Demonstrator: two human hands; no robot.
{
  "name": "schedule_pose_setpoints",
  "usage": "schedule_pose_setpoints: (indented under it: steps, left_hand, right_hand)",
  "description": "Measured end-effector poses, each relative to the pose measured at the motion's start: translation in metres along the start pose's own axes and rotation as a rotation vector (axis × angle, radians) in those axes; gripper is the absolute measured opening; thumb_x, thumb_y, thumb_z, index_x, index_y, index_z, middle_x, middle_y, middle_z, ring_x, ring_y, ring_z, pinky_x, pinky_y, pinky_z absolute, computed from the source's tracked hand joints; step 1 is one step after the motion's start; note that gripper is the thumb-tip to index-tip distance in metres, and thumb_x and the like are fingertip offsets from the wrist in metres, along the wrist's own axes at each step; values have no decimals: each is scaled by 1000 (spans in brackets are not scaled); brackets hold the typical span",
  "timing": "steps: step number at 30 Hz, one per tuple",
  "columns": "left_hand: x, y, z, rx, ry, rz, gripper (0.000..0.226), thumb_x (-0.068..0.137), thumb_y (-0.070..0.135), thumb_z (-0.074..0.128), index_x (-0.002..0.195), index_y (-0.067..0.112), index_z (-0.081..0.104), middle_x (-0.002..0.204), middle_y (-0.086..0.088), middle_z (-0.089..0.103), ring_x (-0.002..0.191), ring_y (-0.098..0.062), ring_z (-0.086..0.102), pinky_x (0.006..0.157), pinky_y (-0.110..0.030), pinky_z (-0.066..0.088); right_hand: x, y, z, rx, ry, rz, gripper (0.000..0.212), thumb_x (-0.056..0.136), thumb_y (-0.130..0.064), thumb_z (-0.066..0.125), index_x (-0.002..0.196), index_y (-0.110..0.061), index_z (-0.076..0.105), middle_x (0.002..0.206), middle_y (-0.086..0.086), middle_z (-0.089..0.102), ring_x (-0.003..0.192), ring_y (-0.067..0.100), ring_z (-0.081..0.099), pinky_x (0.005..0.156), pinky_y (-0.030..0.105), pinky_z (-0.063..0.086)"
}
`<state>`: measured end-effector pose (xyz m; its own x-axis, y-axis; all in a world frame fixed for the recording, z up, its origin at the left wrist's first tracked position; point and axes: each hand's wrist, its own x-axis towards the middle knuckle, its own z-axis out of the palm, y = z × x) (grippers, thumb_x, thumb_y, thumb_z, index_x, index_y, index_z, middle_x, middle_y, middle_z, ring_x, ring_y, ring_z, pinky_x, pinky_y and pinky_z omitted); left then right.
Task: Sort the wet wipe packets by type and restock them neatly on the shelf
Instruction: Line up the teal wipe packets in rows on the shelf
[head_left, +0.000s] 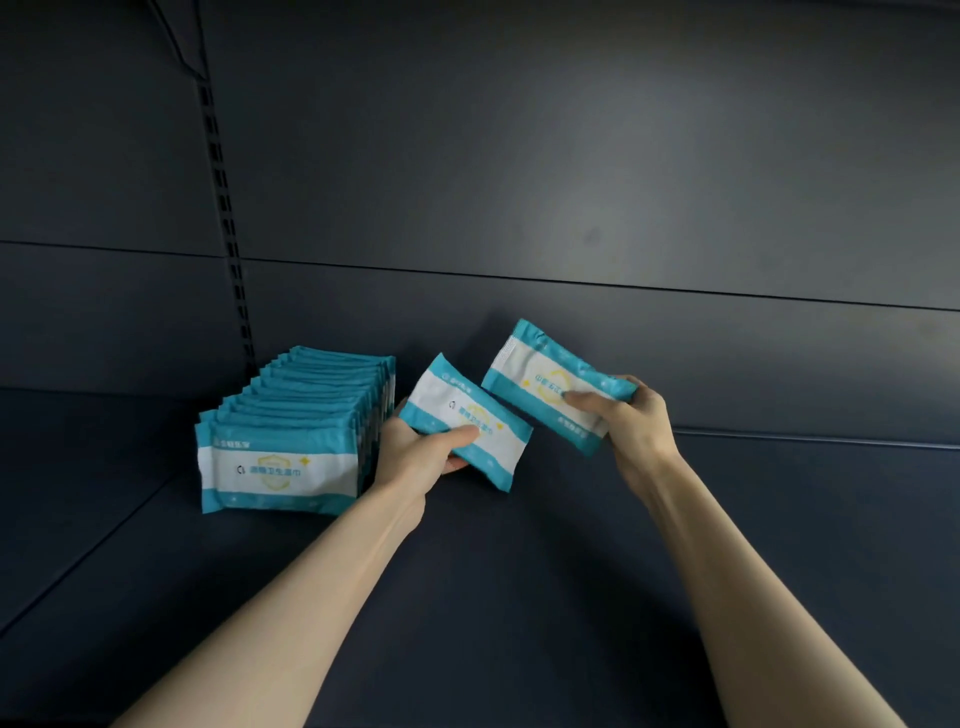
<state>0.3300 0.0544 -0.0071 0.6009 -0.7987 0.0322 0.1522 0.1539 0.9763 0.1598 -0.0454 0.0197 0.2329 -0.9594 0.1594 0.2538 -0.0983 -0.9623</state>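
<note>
I am looking into a dark blue-grey metal shelf with a plain back panel behind it. A slotted upright runs down the left of that panel.

On the left of the shelf, towards the far side, a row of wet wipe packets stands on edge, packed face to back and running from near to far. The front packet faces me. It is teal with a white band across the middle and a yellow shield mark.

My left hand sits just to the right of that row and grips a left packet of the same teal and white pattern. The thumb lies across its face and the fingers are curled underneath. This packet is tilted, with its far-left corner raised. I cannot tell whether its near edge touches the shelf.

My right hand is further right and a little farther back, closed round the right end of a right packet. The thumb presses on the white band. This packet also slants, with its far-left end highest, and it is clear of the shelf.

The near-left corner of the right packet comes just beside the far-right corner of the left one. I cannot tell whether they touch. The print on both held packets is too blurred for me to tell their type.
</note>
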Motion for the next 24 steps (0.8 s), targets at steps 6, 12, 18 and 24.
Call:
schedule_pose_setpoints:
  steps: [6, 12, 18, 24]
  left_hand:
    - [3, -1, 0, -81, -12, -32, 19, 84, 7, 68, 101, 13, 64, 100, -6, 71, 93, -17, 67, 69, -29, 56]
    - [5, -3, 0, 85, -29, 26, 31, 75, -5, 73, 90, 19, 61, 94, -1, 69, 87, -15, 66, 66, -25, 53]
    - [30, -9, 2, 355, -49, 113, 35, 82, 2, 68, 111, 17, 56, 112, 0, 65, 103, -16, 61, 92, -34, 50]
    - [57, -20, 5, 507, 51, 189, 38, 82, 9, 71, 117, 11, 57, 111, -3, 64, 98, -18, 60, 82, -29, 48]
  right_hand:
    - [-3, 1, 3, 13, -92, 68, 31, 75, 8, 72, 97, -12, 63, 97, 8, 71, 74, 20, 71, 57, 31, 57]
    - [-1, 2, 3, -56, -25, 26, 18, 77, 2, 71, 82, -9, 58, 87, 10, 72, 72, 21, 68, 63, 33, 54]
    - [5, 11, 10, -4, -18, 10, 31, 79, 16, 58, 95, -10, 53, 91, 7, 65, 76, 23, 64, 70, 38, 55]
    - [14, 15, 6, -56, 40, -40, 16, 85, 3, 62, 92, -11, 59, 92, 3, 69, 81, 17, 67, 73, 31, 55]
